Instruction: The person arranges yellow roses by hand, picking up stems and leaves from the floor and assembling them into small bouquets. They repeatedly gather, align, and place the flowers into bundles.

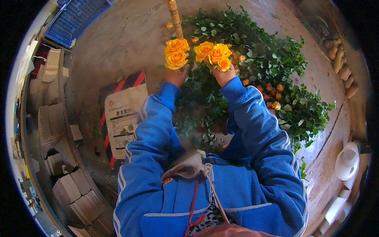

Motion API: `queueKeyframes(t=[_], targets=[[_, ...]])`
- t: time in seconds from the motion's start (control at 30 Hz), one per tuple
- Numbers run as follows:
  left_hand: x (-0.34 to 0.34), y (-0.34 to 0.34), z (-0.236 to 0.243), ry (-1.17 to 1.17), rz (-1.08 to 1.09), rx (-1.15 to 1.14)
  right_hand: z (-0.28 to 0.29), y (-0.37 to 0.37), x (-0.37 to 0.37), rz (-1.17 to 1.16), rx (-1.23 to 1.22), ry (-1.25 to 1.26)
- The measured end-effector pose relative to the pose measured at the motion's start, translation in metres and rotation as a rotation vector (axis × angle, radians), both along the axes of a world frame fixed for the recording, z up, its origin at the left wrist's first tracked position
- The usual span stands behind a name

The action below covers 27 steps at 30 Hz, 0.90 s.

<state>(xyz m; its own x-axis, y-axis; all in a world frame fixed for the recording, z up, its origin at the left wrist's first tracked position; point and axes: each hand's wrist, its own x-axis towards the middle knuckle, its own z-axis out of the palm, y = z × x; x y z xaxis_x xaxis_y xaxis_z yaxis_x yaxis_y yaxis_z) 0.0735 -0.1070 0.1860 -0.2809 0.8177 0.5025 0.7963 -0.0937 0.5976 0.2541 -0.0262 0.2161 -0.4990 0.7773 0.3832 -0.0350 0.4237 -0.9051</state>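
My left hand [177, 76] is closed just beneath two orange-yellow roses [176, 59], one bloom above the other. My right hand [224, 76] grips a bunch of three more yellow roses [218, 53] a little to the right. The blooms hide most of my fingers, and the stems in my hands cannot be made out. Both forearms reach forward in blue sleeves. Under and beyond my hands lies a large heap of leafy rose stems [272, 55]. Smaller orange roses [270, 91] show among its leaves, right of my right hand.
A wooden pole [175, 17] stands beyond the left roses. A printed sack [125, 118] lies on the floor at left. Cardboard pieces [51, 122] line the left side, with a blue crate [75, 21] at far left. A white tube-shaped container [347, 162] is at right.
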Motion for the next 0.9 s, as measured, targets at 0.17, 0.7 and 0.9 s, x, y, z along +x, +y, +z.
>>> queueKeyframes(t=[0.17,0.7,0.9], targets=[[-0.0015,-0.0008,-0.0013,0.002,-0.005,0.035,-0.0043,0.0030,0.0007,-0.001,0.115,-0.074],[0.0030,-0.0044,0.0044,-0.052,-0.030,0.002,0.0031,0.0010,-0.0004,0.026,-0.048,-0.001],[0.0032,-0.0064,0.0069,-0.019,-0.029,-0.003,0.0025,-0.0008,-0.0007,0.032,-0.088,0.027]])
